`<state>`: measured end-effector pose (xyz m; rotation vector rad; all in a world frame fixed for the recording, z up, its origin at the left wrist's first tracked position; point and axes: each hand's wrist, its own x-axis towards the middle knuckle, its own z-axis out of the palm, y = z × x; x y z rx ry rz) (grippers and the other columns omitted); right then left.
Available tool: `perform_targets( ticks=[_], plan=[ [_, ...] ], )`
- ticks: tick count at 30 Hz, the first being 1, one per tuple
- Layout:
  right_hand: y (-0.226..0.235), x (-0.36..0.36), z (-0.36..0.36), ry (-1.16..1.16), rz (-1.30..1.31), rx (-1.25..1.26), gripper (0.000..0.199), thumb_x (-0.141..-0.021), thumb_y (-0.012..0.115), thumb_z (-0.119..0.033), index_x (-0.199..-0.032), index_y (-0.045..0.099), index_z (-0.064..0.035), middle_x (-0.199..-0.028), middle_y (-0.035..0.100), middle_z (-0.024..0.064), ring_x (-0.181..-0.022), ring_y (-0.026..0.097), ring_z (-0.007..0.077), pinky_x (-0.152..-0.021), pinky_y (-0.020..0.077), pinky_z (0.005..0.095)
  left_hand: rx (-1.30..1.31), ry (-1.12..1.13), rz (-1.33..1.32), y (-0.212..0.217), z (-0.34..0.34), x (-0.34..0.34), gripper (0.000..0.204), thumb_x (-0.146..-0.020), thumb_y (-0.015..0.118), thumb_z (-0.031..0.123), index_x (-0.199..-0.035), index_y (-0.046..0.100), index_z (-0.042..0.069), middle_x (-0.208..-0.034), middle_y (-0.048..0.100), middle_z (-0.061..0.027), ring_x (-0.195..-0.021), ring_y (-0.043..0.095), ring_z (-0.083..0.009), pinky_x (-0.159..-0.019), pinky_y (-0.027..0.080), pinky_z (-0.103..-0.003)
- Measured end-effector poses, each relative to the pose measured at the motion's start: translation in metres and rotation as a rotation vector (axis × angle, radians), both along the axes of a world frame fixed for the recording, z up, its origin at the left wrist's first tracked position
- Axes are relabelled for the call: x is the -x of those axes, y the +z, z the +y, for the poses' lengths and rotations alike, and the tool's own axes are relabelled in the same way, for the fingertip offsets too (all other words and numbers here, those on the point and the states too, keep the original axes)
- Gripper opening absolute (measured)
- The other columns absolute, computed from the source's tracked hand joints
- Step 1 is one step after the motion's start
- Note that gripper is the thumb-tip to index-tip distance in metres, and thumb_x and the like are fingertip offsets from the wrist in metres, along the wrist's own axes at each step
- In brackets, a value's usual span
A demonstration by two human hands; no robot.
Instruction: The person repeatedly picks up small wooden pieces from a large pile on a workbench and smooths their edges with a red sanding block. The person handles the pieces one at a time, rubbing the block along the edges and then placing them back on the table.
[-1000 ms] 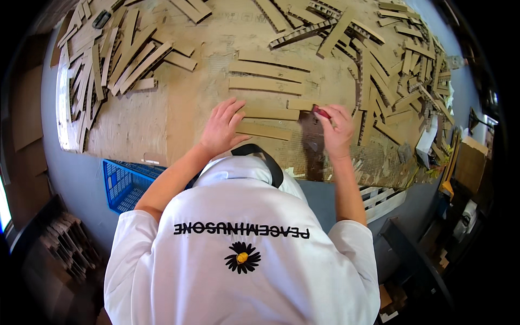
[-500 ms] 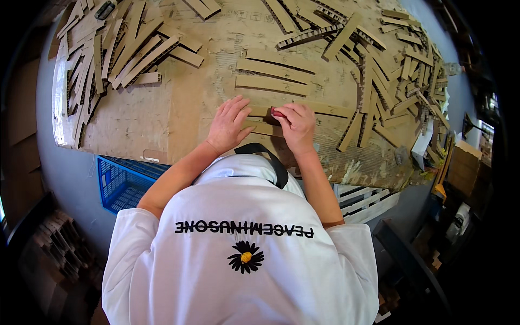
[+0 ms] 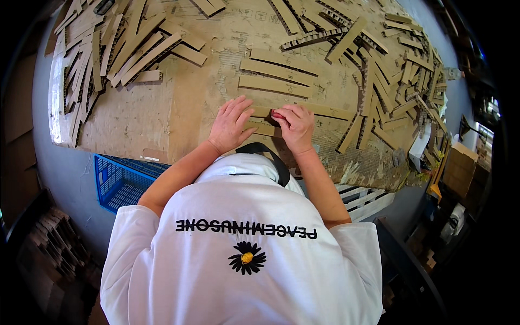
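Between my hands lies a tan honeycomb-cardboard strip (image 3: 261, 111), on the worn cardboard table covering near me. My left hand (image 3: 229, 125) rests on its left end, fingers stretched out and thumb apart. My right hand (image 3: 296, 125) is closed round a small dark red tool (image 3: 277, 114), held against the strip; its working end is hidden. Nearer to me a second strip (image 3: 265, 130) shows between my wrists. Another strip (image 3: 330, 112) reaches out to the right past my right hand. Just beyond my fingers several strips (image 3: 275, 86) lie roughly parallel.
Loose piles of cardboard strips cover the table's left (image 3: 86, 73) and right (image 3: 374, 92). A small black object (image 3: 103, 6) sits at the far left. Below the front edge are a blue plastic crate (image 3: 122, 187) and a white slatted pallet (image 3: 368, 203).
The whole view has shifted slightly. Both hands keep nearly the same place on the strip, and the red tool in my right hand looks slightly more tilted.
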<state>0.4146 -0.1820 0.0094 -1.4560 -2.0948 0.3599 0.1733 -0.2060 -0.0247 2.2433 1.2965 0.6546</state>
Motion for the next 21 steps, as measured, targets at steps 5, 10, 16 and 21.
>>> perform_targets(
  ticks=[5, 10, 16, 21],
  plan=[
    [-0.002, -0.0005, 0.0, 0.006, -0.005, 0.008, 0.018, -0.076, 0.086, -0.016, -0.092, 0.079, -0.0172, -0.096, 0.072, -0.0016, -0.087, 0.067, 0.0233, -0.075, 0.0455, 0.0388, -0.01, 0.007, 0.002, -0.0005, -0.0008, 0.0002, 0.056, -0.088, 0.079, 0.03, -0.133, 0.056, 0.008, -0.151, 0.052, -0.0129, -0.147, 0.043, -0.0373, -0.118, 0.035, -0.055],
    [-0.0027, -0.001, -0.0004, 0.002, -0.016, 0.013, 0.019, -0.076, 0.087, -0.016, -0.093, 0.078, -0.0172, -0.097, 0.073, -0.0016, -0.086, 0.068, 0.0225, -0.074, 0.0457, 0.0383, -0.024, 0.006, -0.002, -0.0013, -0.0005, 0.0004, 0.056, -0.087, 0.08, 0.03, -0.133, 0.056, 0.008, -0.151, 0.053, -0.0127, -0.146, 0.044, -0.0371, -0.118, 0.036, -0.055],
    [-0.0008, 0.0002, 0.0003, -0.002, 0.018, 0.027, 0.018, -0.076, 0.087, -0.017, -0.092, 0.078, -0.0162, -0.096, 0.074, -0.0003, -0.082, 0.069, 0.0228, -0.071, 0.0483, 0.0369, -0.039, 0.006, -0.004, -0.0014, -0.0004, 0.0001, 0.056, -0.086, 0.081, 0.029, -0.132, 0.056, 0.008, -0.15, 0.053, -0.0128, -0.146, 0.045, -0.037, -0.118, 0.036, -0.055],
    [-0.0048, -0.0009, -0.0003, -0.007, 0.017, 0.031, 0.016, -0.077, 0.086, -0.019, -0.091, 0.078, -0.0187, -0.097, 0.073, -0.002, -0.077, 0.068, 0.0228, -0.067, 0.0483, 0.0365, -0.047, 0.014, -0.016, -0.0025, -0.0022, -0.0001, 0.056, -0.085, 0.081, 0.028, -0.131, 0.057, 0.008, -0.149, 0.054, -0.0131, -0.145, 0.045, -0.037, -0.117, 0.037, -0.055]
  ],
)
